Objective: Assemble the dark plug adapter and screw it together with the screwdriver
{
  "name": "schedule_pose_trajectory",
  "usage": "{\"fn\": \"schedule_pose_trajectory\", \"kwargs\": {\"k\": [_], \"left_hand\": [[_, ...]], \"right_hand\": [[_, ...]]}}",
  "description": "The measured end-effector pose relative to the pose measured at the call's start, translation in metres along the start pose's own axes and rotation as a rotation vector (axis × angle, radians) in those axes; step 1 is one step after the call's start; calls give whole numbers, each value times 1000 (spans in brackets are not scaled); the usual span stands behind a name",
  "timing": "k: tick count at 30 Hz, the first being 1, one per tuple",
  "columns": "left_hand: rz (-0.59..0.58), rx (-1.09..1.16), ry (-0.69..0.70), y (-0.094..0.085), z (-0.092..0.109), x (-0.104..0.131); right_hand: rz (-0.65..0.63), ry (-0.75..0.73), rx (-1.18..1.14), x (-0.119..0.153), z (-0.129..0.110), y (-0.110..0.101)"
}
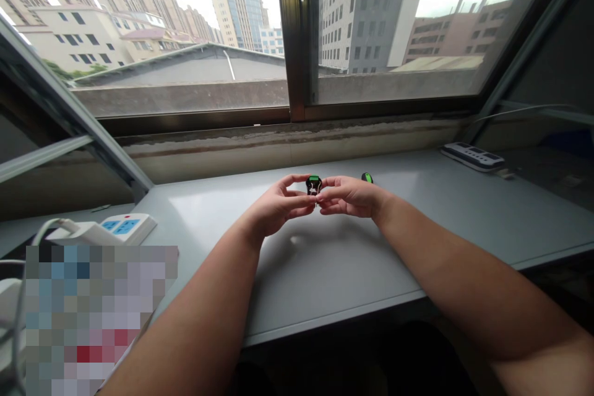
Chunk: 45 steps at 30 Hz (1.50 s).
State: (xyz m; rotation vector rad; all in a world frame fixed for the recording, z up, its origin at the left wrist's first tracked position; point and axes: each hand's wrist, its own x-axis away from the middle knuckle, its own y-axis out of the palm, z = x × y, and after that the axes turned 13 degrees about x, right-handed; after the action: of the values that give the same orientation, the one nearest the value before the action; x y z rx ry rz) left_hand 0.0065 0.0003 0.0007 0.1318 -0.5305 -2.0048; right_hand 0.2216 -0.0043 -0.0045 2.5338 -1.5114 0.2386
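Observation:
Both my hands meet above the middle of a grey table. Between their fingertips sits a small black and green object, held up off the surface. My left hand pinches its left side with thumb and fingers. My right hand pinches its right side. A second small green and black piece lies on the table just behind my right hand, apart from it.
A white power strip with blue sockets lies at the left with a white cable. Another power strip rests at the far right. A blurred patch covers the near left. A window frame stands behind the table.

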Motion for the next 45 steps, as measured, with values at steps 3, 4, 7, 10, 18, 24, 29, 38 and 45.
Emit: {"fn": "schedule_pose_trajectory", "kwargs": {"k": [3, 4, 7, 10, 18, 24, 29, 38, 45], "left_hand": [[9, 9, 12, -3, 3, 1], [20, 16, 24, -4, 4, 2], [78, 51, 75, -10, 10, 2], [186, 77, 116, -15, 15, 2], [355, -76, 195, -26, 15, -3], [522, 24, 394, -41, 23, -8], [557, 92, 493, -49, 24, -13], [463, 99, 487, -45, 20, -11], [416, -9, 359, -46, 18, -8]], "right_hand": [[31, -16, 41, 0, -1, -3], [90, -45, 87, 0, -1, -5], [440, -225, 417, 0, -1, -13], [712, -377, 865, -1, 2, -24], [707, -269, 1387, -15, 18, -46], [694, -500, 1389, -18, 17, -18], [277, -586, 1513, -32, 28, 40], [166, -799, 1487, -36, 22, 53], [148, -756, 939, -11, 9, 42]]}}
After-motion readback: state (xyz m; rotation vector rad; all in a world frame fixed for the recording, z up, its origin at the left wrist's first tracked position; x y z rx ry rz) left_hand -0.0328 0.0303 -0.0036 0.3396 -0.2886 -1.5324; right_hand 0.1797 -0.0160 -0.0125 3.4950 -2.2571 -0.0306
